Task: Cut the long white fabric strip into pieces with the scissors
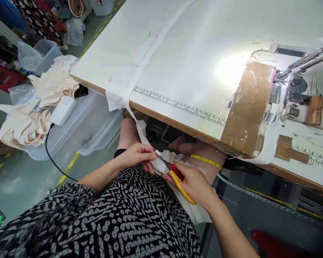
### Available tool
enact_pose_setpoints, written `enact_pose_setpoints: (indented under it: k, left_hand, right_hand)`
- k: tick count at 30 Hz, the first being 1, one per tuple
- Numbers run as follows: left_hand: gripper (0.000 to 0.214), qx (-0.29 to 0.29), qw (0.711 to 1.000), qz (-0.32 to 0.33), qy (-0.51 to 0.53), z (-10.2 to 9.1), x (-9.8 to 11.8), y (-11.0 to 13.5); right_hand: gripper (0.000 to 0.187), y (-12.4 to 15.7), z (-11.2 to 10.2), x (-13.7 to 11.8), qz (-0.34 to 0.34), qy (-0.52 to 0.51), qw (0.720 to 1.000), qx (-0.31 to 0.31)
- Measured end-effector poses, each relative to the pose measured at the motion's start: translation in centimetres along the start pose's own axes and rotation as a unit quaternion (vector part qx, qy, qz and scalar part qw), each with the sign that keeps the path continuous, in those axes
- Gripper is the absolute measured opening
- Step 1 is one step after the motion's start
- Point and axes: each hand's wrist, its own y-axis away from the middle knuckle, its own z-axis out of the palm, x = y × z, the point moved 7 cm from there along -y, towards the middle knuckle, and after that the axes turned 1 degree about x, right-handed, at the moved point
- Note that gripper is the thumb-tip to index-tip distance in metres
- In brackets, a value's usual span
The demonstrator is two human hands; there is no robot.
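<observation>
My right hand [195, 182] grips a pair of scissors [179, 185] with yellow and red handles. The blades point up and left, toward my left fingertips. Between thumb and fingers, my left hand [138, 157] pinches a white fabric strip [140, 132] right at the scissor tips. This strip lies across the table, drops over its front edge and comes down to my lap. More white fabric [196, 211] rests on my lap, partly under my right hand. Whether the blades are closed on the strip is too small to tell.
A white table [193, 53] with a printed ruler fills the upper right. Sewing machine parts [296, 93] and a taped cardboard piece [249, 104] sit there. To the left, a plastic bin [88, 122] bears cream fabric pieces [27, 125] and a white power bank [63, 110] with a black cable.
</observation>
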Motion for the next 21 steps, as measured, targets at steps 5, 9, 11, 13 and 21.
enact_pose_setpoints:
  k: [5, 9, 11, 13, 21]
  left_hand:
    - [0.046, 0.010, 1.000, -0.001, -0.026, 0.0, -0.3, -0.2]
    - [0.043, -0.017, 0.999, 0.009, -0.050, 2.0, -1.0, -0.8]
    - [0.035, -0.042, 0.992, 0.030, -0.111, 3.0, 0.1, -0.9]
    - [0.028, -0.002, 0.964, 0.093, -0.251, 2.4, 3.4, -0.5]
    - [0.036, 0.392, 0.564, 0.128, -0.715, -7.0, 22.2, 1.9]
  right_hand:
    - [0.051, 0.0, 0.1, 0.7, 0.019, -0.043, 0.999, 0.023]
    - [0.037, -0.4, -0.1, -0.4, -0.017, -0.173, 0.982, 0.076]
    - [0.028, -0.4, -0.5, -1.0, -0.039, -0.221, 0.967, 0.122]
    - [0.024, 0.0, -1.3, -1.3, -0.054, -0.215, 0.959, 0.176]
    - [0.013, 6.8, -4.5, 1.2, -0.025, -0.104, 0.941, 0.322]
